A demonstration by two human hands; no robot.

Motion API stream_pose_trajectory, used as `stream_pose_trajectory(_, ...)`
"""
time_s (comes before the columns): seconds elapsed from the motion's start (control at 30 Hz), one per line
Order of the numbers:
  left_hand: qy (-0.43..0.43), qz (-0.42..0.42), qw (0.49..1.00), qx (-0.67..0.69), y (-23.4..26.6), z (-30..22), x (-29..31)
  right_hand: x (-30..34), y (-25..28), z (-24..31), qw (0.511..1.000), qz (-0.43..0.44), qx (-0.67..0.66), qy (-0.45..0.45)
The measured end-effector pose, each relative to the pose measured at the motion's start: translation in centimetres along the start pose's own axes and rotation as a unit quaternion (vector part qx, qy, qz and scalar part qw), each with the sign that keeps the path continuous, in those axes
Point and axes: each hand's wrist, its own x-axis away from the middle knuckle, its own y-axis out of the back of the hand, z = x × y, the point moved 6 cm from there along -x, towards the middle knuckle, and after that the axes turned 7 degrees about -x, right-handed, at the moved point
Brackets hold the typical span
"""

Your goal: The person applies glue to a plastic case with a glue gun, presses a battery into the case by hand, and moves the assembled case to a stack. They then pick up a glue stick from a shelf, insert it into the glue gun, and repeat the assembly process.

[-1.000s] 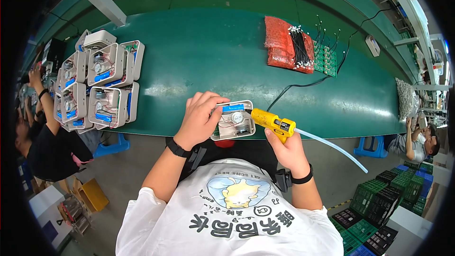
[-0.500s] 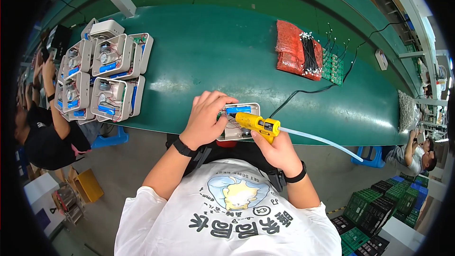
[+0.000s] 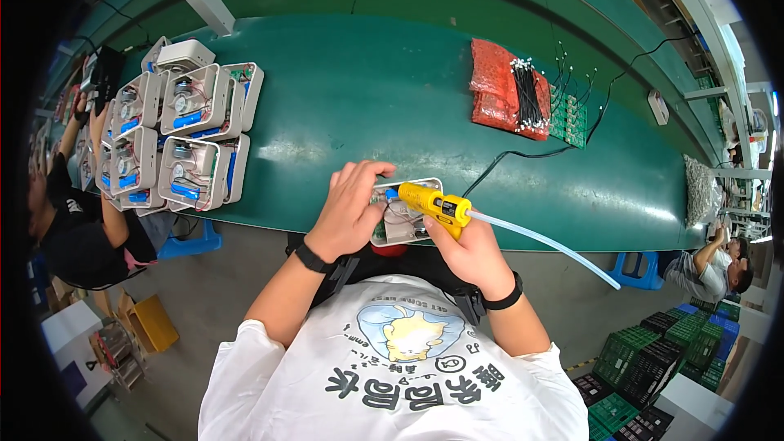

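Observation:
A yellow hot glue gun is held in my right hand, fingers wrapped round its handle. From its rear trails a long translucent glue stick. The nozzle points down to the left, into a white plastic case at the table's front edge. Inside the case lies a blue cylindrical battery, partly covered by the gun. My left hand grips the case's left side, thumb at the near part and fingers over the far rim. The nozzle's exact contact point is hidden.
Stacked white cases with batteries and wires stand at the left. Back right lie a red bubble-wrap bag, black cables and green circuit boards. A black cord crosses the green table. Co-workers sit at both sides.
The glue gun and my right hand have shifted slightly left, and the gun now covers more of the blue battery. My left hand stays on the case.

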Motion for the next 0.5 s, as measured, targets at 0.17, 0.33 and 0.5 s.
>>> stream_pose_trajectory(0.17,0.008,-0.001,0.996,-0.085,1.5,-2.7,3.0,1.9,2.9,-3.4,0.975,0.030,-0.165,-0.147)
stream_pose_trajectory(0.33,0.052,-0.021,0.998,0.009,1.2,-0.1,2.0,3.9,7.9,-8.8,0.923,-0.176,-0.329,-0.094)
stream_pose_trajectory(0.5,0.079,-0.216,0.973,-0.006,3.3,5.6,-4.2,4.1,8.0,-10.5,0.898,-0.205,-0.387,-0.046)
